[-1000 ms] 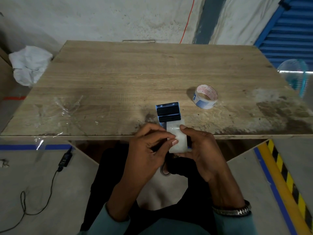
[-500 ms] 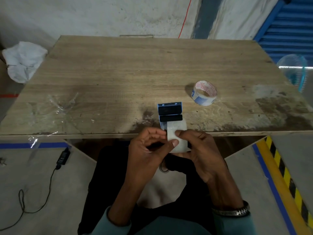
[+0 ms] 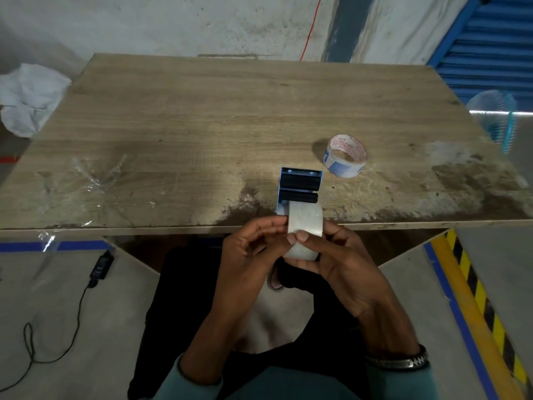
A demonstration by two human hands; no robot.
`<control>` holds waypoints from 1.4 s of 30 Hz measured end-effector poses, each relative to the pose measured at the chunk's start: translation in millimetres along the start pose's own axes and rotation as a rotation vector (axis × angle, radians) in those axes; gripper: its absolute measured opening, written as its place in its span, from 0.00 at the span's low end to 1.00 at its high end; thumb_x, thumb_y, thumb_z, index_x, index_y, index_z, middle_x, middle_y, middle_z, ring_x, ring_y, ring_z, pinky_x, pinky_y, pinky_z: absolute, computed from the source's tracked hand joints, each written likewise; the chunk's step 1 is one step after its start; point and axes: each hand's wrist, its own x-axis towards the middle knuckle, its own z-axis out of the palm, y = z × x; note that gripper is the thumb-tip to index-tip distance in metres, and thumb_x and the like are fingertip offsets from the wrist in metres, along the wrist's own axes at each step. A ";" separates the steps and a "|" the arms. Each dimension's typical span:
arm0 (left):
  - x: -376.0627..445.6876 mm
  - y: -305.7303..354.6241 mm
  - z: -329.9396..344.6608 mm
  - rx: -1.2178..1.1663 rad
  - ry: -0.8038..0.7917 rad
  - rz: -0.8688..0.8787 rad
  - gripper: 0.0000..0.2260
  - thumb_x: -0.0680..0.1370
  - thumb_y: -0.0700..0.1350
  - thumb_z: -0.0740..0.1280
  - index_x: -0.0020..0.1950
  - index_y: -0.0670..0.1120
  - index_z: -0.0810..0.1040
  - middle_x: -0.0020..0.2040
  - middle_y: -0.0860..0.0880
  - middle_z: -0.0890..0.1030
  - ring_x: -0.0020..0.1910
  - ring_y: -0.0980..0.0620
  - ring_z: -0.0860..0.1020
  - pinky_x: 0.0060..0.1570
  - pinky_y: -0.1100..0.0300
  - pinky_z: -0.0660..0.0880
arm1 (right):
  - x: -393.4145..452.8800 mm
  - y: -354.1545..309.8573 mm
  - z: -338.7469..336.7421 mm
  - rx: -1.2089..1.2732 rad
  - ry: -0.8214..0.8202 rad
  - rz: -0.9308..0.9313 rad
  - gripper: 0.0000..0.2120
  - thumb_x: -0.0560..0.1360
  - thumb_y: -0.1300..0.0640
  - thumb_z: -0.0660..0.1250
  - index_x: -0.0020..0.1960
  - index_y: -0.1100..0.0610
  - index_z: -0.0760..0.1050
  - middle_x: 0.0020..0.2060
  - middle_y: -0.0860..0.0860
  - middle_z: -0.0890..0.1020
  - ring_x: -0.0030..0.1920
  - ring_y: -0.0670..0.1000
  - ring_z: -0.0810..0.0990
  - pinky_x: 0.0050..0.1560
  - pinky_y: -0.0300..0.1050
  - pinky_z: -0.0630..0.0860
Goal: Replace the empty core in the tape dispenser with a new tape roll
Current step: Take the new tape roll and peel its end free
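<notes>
Starting on your left, there's a crumpled bit of clear film (image 3: 95, 177) lying on the table (image 3: 230, 111), nothing you need. Your left hand (image 3: 253, 255) is curled in at the near edge, fingertips pinching the left side of the new tape roll (image 3: 305, 226), which looks already seated in the dispenser (image 3: 300, 186); the blue head with its black rollers pokes out over the table edge just past your fingers. Your right hand (image 3: 343, 264) is wrapped round the other side of the roll, thumb pressed on top, so both hands are clamped on it and none of it is resting on the table. I'd guess that roll is light but stiff, with a slick outer face, so hold it by the edges and don't squeeze the middle. Finding the loose end is probably the fiddly part, so pick at it with a nail. Watch the front of the dispenser, since those usually have a toothed blade, though I can't make one out here. Off to the right, well apart from your hands, the printed cardboard core (image 3: 344, 155) sits on the table: featherweight, easy to crush, just leave it.
</notes>
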 end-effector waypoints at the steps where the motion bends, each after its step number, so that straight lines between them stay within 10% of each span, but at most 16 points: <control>1: -0.5 0.8 1.1 -0.013 0.007 -0.015 0.09 0.80 0.35 0.71 0.60 0.42 0.86 0.54 0.45 0.89 0.56 0.47 0.88 0.55 0.56 0.83 | 0.5 1.0 -2.0 0.013 -0.005 -0.001 0.18 0.73 0.62 0.74 0.63 0.61 0.85 0.59 0.63 0.87 0.61 0.64 0.86 0.67 0.65 0.79; 8: 4.0 2.5 9.3 -0.002 0.156 -0.036 0.06 0.77 0.45 0.77 0.50 0.43 0.88 0.48 0.37 0.88 0.52 0.34 0.87 0.58 0.35 0.82 | 3.6 5.7 6.6 -0.066 0.039 -0.027 0.15 0.77 0.70 0.68 0.56 0.57 0.88 0.54 0.62 0.89 0.57 0.66 0.87 0.67 0.69 0.79; 13: 4.2 5.3 6.1 -0.085 0.179 -0.104 0.02 0.77 0.36 0.76 0.48 0.39 0.87 0.47 0.39 0.89 0.46 0.46 0.89 0.47 0.55 0.86 | 3.4 6.0 11.4 -0.040 0.043 -0.005 0.13 0.80 0.65 0.67 0.54 0.55 0.89 0.55 0.59 0.89 0.58 0.61 0.88 0.66 0.67 0.80; 18: 2.8 4.6 4.8 -0.154 0.190 -0.157 0.05 0.78 0.34 0.73 0.50 0.41 0.88 0.49 0.41 0.89 0.49 0.45 0.89 0.51 0.55 0.86 | 1.0 4.5 14.1 -0.025 0.051 -0.002 0.16 0.77 0.52 0.71 0.61 0.57 0.87 0.57 0.59 0.89 0.60 0.61 0.87 0.67 0.67 0.79; 29: -9.6 4.6 6.7 -0.056 0.211 -0.024 0.11 0.81 0.35 0.72 0.61 0.43 0.88 0.53 0.45 0.90 0.54 0.46 0.89 0.59 0.46 0.84 | -3.1 2.0 22.2 -0.048 0.069 -0.071 0.11 0.84 0.55 0.67 0.59 0.56 0.87 0.54 0.56 0.90 0.55 0.56 0.89 0.59 0.57 0.82; 34: -18.9 1.1 13.8 0.225 0.340 0.241 0.11 0.77 0.37 0.78 0.57 0.47 0.89 0.49 0.54 0.90 0.49 0.54 0.89 0.51 0.59 0.85 | -3.6 3.9 22.5 -0.046 0.101 -0.065 0.13 0.82 0.48 0.70 0.56 0.54 0.88 0.53 0.64 0.88 0.58 0.80 0.80 0.51 0.74 0.73; 42: -16.8 4.8 9.5 0.121 0.353 0.125 0.06 0.74 0.39 0.80 0.50 0.44 0.90 0.45 0.50 0.90 0.47 0.52 0.89 0.50 0.58 0.84 | -4.8 8.7 20.8 -0.060 0.100 -0.105 0.13 0.82 0.50 0.70 0.55 0.58 0.88 0.53 0.65 0.88 0.58 0.74 0.84 0.62 0.77 0.76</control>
